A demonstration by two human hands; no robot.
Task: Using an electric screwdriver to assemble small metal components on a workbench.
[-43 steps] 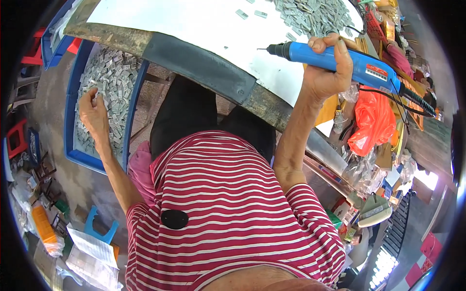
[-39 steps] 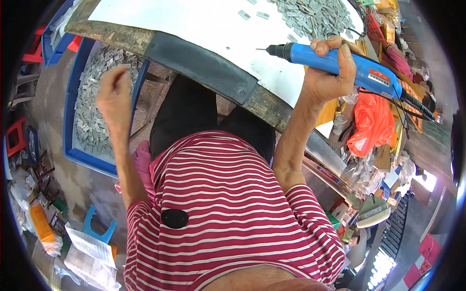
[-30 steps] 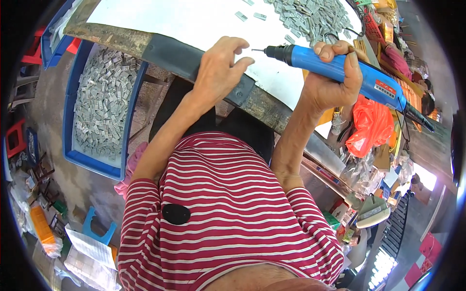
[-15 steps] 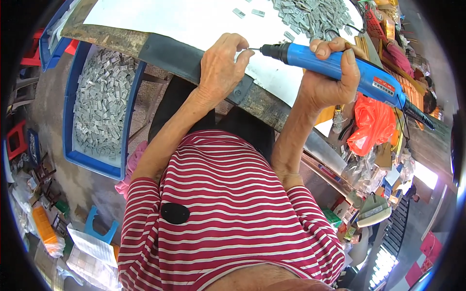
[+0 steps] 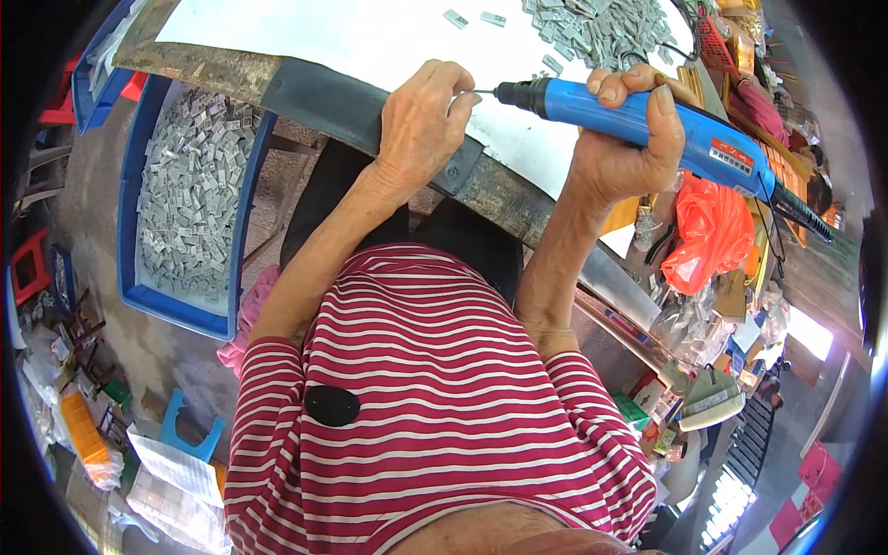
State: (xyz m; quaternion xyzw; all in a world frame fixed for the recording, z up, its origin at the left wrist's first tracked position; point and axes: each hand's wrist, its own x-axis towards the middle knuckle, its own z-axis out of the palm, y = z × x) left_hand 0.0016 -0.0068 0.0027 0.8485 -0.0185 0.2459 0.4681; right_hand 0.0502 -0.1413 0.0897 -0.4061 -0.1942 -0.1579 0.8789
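Note:
My right hand (image 5: 638, 139) is wrapped around a blue electric screwdriver (image 5: 601, 111), which lies sideways with its thin bit pointing left. At the bit's tip, my left hand (image 5: 424, 120) is closed in a pinch, thumb and fingers close together. Whatever it holds is hidden by the fingers. Both hands are above the near edge of a white-covered worktable (image 5: 305, 28). Beyond the screwdriver lies a heap of small grey metal pieces (image 5: 606, 32), with a few loose ones (image 5: 493, 18) to its left.
A blue tray (image 5: 129, 231) full of similar grey pieces (image 5: 194, 194) stands at my left, below table height. To the right hang a red plastic bag (image 5: 710, 236) and the screwdriver's cord (image 5: 775, 222). A blue stool (image 5: 190, 430) and cluttered boxes are further off.
Almost nothing differs. Both hands and the screwdriver have stayed in place, with the bit still at the left fingertips.

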